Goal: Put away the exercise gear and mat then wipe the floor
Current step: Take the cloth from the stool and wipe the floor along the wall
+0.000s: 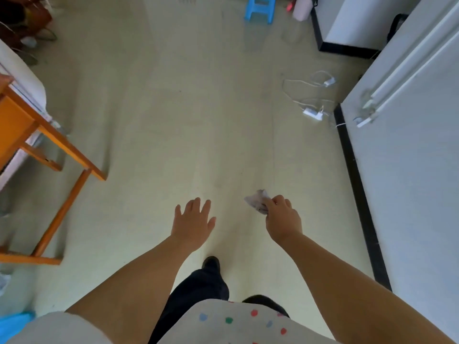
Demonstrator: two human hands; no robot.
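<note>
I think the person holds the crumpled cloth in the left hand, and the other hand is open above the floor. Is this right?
Not quite. The head view shows the crumpled cloth pinched in the right hand, not the left. The left hand is the open one, fingers spread above the floor.

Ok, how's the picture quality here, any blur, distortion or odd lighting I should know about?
Head view: wide-angle bending curves the white wall and its black baseboard on the right; the whole frame is soft, so the crumpled cloth pinched in the right hand is smeared; the left hand is open; light is even, with faint shadows under the orange wooden frame.
</note>
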